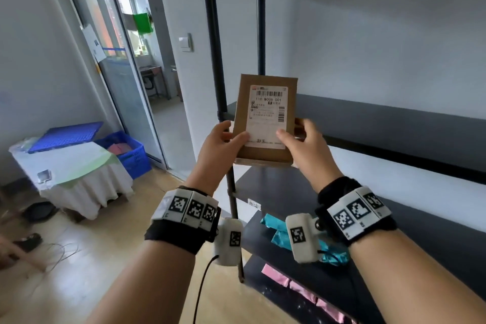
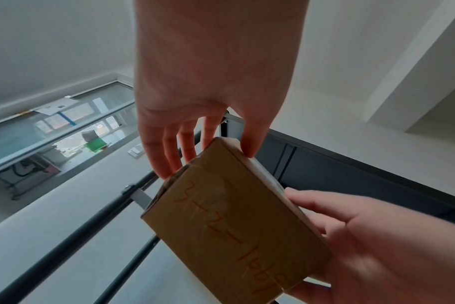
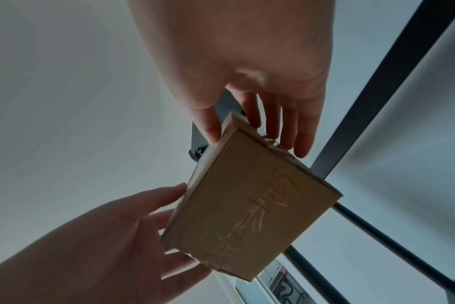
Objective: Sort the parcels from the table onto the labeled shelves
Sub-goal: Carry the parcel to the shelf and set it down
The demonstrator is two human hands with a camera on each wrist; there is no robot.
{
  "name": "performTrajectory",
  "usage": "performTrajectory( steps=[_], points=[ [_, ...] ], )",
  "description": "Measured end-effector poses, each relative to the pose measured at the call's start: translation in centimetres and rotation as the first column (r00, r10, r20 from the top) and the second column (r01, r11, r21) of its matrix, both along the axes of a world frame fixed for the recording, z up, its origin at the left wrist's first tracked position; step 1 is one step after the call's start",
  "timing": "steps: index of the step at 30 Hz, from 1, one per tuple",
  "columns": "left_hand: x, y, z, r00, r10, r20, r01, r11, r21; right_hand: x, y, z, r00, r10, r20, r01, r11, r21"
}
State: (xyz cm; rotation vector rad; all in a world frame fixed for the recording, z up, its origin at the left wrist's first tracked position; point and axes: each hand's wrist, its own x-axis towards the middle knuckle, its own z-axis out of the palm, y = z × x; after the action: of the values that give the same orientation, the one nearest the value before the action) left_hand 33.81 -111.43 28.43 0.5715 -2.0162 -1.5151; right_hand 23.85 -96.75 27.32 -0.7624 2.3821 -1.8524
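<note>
**Reading the label before shelving**

Head view: at frame centre I hold the cardboard parcel [image 1: 265, 118] upright before the black shelf rack [image 1: 394, 123], my left hand [image 1: 218, 144] and right hand [image 1: 305, 144] each pinching a lower edge, thumbs on the label.

Left wrist view: fingers behind, thumb in front; handwriting shows on the underside.

Right wrist view: same two-sided grip. I should match the label to a shelf tag before setting it down flat.

Box [image 1: 265, 118] between both hands, before shelf [image 1: 394, 123]
</note>
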Motion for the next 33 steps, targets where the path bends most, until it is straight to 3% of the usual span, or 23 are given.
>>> performTrajectory(
  steps=[8,18,28,33],
  points=[
    [-8.6,-3.9,2.9,0.997,0.002,-0.080,0.000,1.000,0.024,-7.2,-3.4,3.4,0.998,-0.050,-0.029,0.047,0.994,-0.097],
    [-15.6,-7.4,4.0,0.994,-0.101,-0.028,0.101,0.995,-0.014,-14.1,-7.9,4.1,0.991,-0.125,-0.042,0.122,0.990,-0.072],
    [-19.8,-11.0,3.3,0.960,-0.258,0.110,0.271,0.955,-0.121,-15.5,-11.0,3.6,0.961,-0.275,-0.007,0.275,0.961,-0.002],
    [-19.7,-12.4,3.0,0.938,-0.329,0.106,0.341,0.931,-0.132,-14.4,-11.6,3.5,0.940,-0.338,-0.036,0.339,0.940,0.024]
  ],
)
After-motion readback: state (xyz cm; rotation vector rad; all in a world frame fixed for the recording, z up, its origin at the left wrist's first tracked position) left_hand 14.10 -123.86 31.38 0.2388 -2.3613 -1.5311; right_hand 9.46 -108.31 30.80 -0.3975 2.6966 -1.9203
